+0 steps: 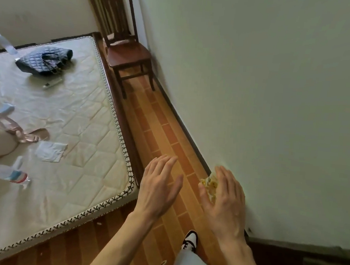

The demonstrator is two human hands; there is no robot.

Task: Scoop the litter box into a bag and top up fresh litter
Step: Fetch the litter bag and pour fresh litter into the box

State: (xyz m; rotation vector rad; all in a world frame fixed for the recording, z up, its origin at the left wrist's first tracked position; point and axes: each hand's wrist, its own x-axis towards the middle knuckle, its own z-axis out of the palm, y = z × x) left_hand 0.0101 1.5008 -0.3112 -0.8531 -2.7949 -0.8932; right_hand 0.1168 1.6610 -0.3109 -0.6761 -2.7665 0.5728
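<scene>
On the left was a bed with a water bottle lying on it. My left hand hung open over the wood floor, holding nothing. My right hand was open too, a small yellow and white thing showing past its fingers. I could not tell what it was. It looked soft and light, so I guessed I should pinch its edge. I saw no litter box.
</scene>
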